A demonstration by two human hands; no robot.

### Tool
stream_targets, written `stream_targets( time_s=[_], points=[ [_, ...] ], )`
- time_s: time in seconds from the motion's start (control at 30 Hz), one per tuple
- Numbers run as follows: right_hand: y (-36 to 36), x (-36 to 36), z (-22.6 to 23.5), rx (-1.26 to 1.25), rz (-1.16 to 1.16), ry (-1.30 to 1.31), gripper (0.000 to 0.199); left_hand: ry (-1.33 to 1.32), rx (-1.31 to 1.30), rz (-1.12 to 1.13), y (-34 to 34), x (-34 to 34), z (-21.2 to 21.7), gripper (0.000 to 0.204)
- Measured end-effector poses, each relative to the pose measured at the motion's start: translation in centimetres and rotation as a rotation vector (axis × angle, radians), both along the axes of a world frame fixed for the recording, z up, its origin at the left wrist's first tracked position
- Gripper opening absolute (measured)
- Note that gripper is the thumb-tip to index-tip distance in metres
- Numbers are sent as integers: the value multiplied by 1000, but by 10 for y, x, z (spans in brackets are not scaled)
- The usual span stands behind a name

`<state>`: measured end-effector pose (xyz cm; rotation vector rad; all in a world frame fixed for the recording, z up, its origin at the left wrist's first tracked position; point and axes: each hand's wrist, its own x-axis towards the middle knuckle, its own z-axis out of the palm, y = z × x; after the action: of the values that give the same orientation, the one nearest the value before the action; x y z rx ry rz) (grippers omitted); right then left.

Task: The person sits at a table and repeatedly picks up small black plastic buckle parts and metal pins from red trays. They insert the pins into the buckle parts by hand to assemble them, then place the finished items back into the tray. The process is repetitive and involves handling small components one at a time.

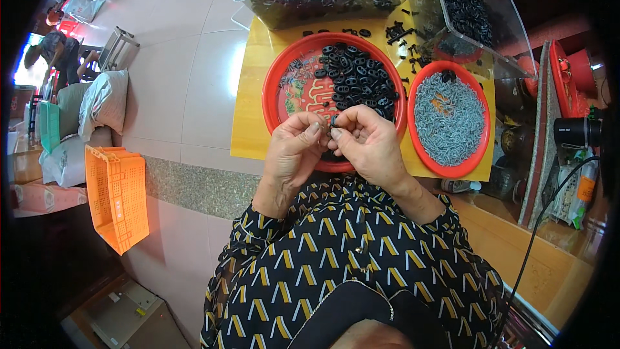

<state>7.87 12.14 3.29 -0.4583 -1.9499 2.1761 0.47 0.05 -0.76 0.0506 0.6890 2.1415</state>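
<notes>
Yellow tabletop (248, 136) sits under a round red tray (270, 84). Black pieces (361, 77) with holes fill the tray's right part. Over the tray's near edge, the right hand (376, 148) pinches a small dark piece (333, 121). Just left of it, the left hand (289, 148) has bent fingers; whether they grip anything is too small to tell. Right of the round tray, an oval red tray (445, 171) holds little silver screws (449, 123). Behind the round tray stands a clear bin (284, 21).
</notes>
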Motion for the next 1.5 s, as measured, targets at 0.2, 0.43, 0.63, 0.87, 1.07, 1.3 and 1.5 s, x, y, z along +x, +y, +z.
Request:
stream_targets(
  time_s=[0.2, 0.43, 0.63, 0.87, 1.07, 1.3, 1.5],
  points=[
    [-1, 0, 1, 16, 0, -15, 8, -1, -19, 31, 0, 3, 6, 8],
    [-1, 0, -2, 29, -6, -10, 8, 49, -34, 5, -2, 3, 1, 8],
    [-1, 0, -2, 10, -9, -35, 8, 50, -42, 6, -2, 4, 3, 9],
    [-1, 0, -2, -22, -17, -42, 7, 90, -73, 37, 0, 5, -1, 6],
    [0, 2, -3, 48, -19, -68, 5, 141, -165, 39, 2, 6, 2, 6],
    [1, 4, -3, 59, -10, -40, 4, 206, -211, 22, 4, 9, 5, 6],
    [5, 3, -12, 43, -31, -21, 4, 216, -219, 79, 10, 12, -3, 8]
  ],
)
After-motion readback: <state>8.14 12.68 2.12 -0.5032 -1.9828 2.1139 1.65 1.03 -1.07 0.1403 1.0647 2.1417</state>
